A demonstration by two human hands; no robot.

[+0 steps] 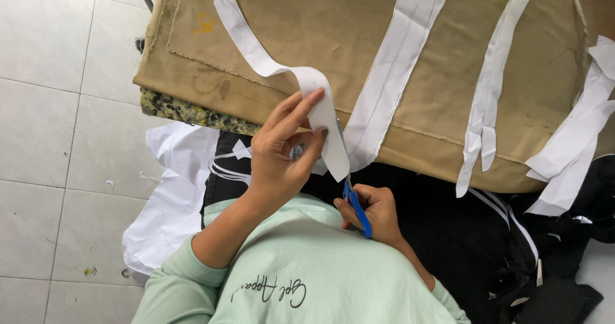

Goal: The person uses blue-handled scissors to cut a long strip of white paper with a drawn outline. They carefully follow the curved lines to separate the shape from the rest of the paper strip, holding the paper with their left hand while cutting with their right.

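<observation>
The left hand [277, 160] is raised just below the near edge of the bench [448, 164], palm turned toward the body, wrist bent back. Its forefinger and middle finger stretch up and to the right while the thumb curls in under them, the grip pinched closed. The left forearm runs down and left from it, bare to a rolled green sleeve. The right hand [378, 212] sits lower and nearer the body, right of the left one, fingers curled closed, knuckles up, its forearm mostly hidden.
</observation>
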